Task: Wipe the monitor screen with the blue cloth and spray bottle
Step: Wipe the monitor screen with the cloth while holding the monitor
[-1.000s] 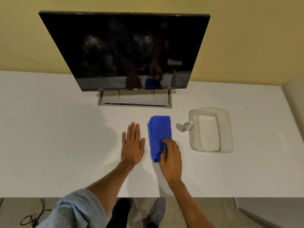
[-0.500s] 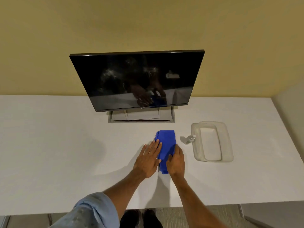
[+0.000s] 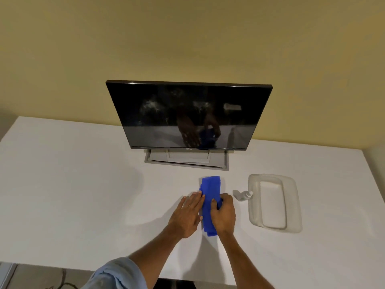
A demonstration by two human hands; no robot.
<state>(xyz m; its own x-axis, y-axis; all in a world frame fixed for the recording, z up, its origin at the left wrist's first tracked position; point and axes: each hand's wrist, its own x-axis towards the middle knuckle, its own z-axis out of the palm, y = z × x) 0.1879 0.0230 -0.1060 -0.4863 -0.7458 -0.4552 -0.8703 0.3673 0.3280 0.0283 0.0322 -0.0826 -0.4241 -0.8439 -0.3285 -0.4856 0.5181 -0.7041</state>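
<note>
**On the white table [image 3: 73, 195], the blue cloth [image 3: 210, 188] is taken up**

The table is set against a yellow wall, with the monitor [image 3: 187, 113] at its rear. The folded cloth lies in front of the monitor. Its left edge is touched by the flat, straight-fingered left hand [image 3: 187, 213]. Its right edge is gripped by the right hand [image 3: 224, 215], thumb on top. The spray bottle [image 3: 243, 196] lies to the right, just beside a clear tray [image 3: 295, 201]. The cloth is judged soft, light and limp, and best gathered across its folded middle, lest it fall open.
</note>
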